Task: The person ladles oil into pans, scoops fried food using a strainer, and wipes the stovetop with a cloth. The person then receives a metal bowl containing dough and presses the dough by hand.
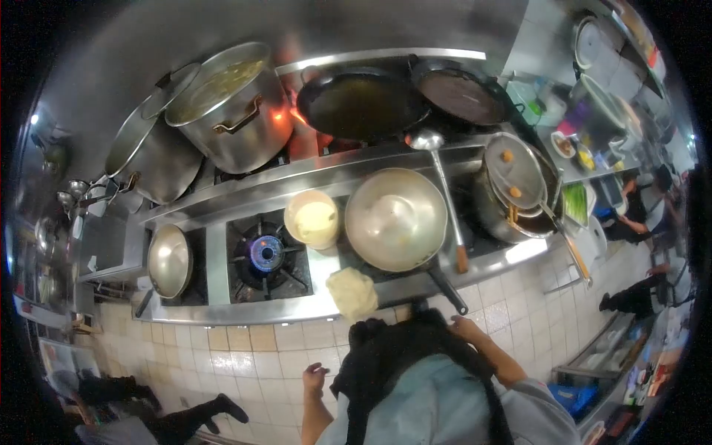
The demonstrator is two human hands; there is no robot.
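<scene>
My left hand [315, 378] hangs beside the apron over the tiled floor. Its fingers are loosely bent and slightly apart, and I see nothing held in them. On the other side, my right hand [466, 328] is just below the end of a black pan handle, apart from it, with its fingers loosely stretched toward the apron. That handle belongs to a steel wok pan [396, 220] on the front burner. Beside the pan stand a round tub [312, 219] with pale yellow contents and a crumpled cloth [351, 293] on the stove edge.
A gas burner [265, 254] shows a blue flame. Another pan [170, 261] lies to its left. Behind are a tall stockpot [230, 111] and a black wok [361, 104] of dark liquid. A ladle [443, 185] and a strainer [515, 172] lie rightward. Other people stand at both sides.
</scene>
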